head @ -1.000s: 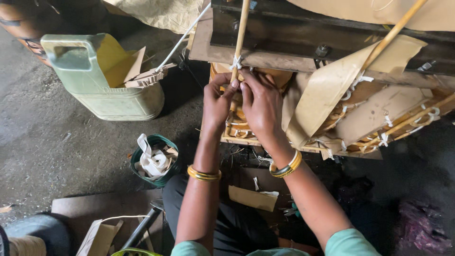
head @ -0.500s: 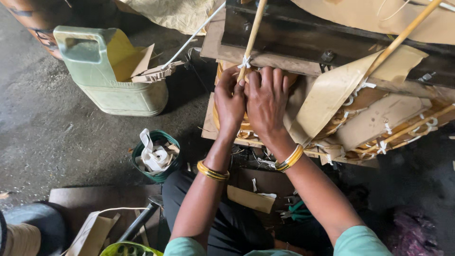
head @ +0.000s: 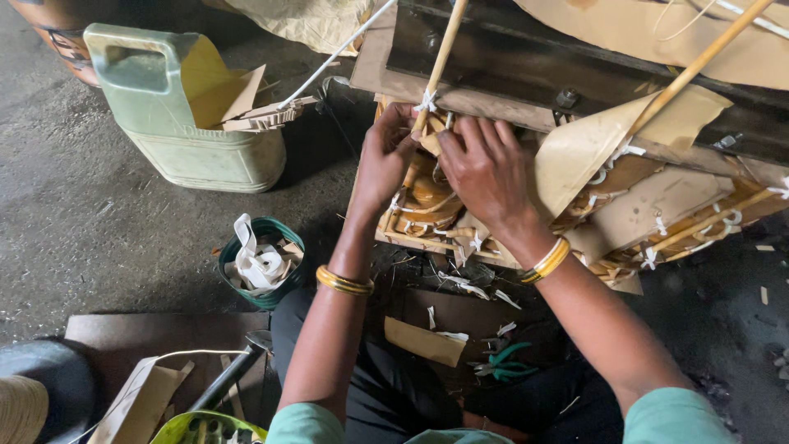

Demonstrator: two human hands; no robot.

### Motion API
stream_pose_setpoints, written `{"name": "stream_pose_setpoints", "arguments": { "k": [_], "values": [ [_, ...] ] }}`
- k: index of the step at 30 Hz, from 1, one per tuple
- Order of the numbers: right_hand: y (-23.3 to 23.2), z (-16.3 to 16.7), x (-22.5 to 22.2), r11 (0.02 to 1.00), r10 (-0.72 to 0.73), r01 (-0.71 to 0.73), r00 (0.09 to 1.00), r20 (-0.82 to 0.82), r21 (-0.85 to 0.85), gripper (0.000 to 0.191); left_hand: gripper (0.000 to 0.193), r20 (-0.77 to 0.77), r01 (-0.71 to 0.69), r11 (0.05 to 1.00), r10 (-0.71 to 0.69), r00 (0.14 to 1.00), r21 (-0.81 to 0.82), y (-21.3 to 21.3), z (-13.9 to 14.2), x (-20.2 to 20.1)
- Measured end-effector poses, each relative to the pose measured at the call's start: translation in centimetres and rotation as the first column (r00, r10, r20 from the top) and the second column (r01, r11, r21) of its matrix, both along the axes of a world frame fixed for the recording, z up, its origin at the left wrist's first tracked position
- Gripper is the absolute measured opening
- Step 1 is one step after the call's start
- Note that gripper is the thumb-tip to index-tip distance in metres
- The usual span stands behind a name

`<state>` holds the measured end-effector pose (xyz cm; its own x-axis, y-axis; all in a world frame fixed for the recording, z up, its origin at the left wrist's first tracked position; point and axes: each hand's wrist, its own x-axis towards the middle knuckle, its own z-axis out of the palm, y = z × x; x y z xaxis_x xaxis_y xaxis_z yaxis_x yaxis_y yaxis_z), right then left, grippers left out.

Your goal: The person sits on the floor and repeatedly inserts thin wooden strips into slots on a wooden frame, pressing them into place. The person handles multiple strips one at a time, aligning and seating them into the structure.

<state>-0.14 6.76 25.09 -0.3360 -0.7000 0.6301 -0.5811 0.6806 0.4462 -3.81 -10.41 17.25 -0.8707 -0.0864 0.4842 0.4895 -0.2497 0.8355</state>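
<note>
My left hand [head: 385,156] and my right hand [head: 485,168] are pressed together on a bundle of brown insulating paper and wound coil parts [head: 427,201], bound with white tape ties, at the edge of a dark metal frame [head: 526,62]. The fingers of both hands pinch a small folded piece of the brown paper right below a bamboo stick [head: 440,62] that stands up through a white tie [head: 426,103]. A gold bangle sits on each wrist. What lies under the palms is hidden.
A cut-open pale green jerrycan [head: 177,123] with cardboard scraps stands at left. A small green tub [head: 263,263] holds white tape strips. Green-handled pliers [head: 505,362] and paper scraps lie by my lap. A second bamboo stick [head: 699,66] slants at right. Grey concrete floor around.
Both hands stay on the same spot of the bundle; the fingers have shifted slightly, the right hand spreading over the paper. The camera view has drifted a little.
</note>
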Motion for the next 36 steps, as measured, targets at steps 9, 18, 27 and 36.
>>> {"name": "stream_pose_setpoints", "arguments": {
  "k": [9,18,27,36],
  "values": [
    [0.4,3.1,2.8,0.978,-0.205,0.209,0.934,0.294,0.018,0.045,0.035,-0.049,0.018,0.963,-0.005,0.999,0.269,1.5,-0.6,0.9],
    [2.8,5.9,5.2,0.927,-0.248,0.375,0.609,0.753,0.002,0.034,0.034,0.0,-0.069,0.954,0.072,0.997,0.291,2.4,-1.2,1.0],
    [-7.4,3.4,5.1,0.781,0.44,0.033,0.678,0.589,-0.623,0.02,0.047,-0.145,-0.324,0.88,0.392,0.909,0.347,5.3,0.0,5.0],
    [-6.1,1.2,6.8,0.635,0.578,-0.175,0.754,0.313,-0.752,0.017,0.031,0.097,-0.074,0.705,0.008,0.995,0.705,4.1,-1.1,1.7]
  ]
}}
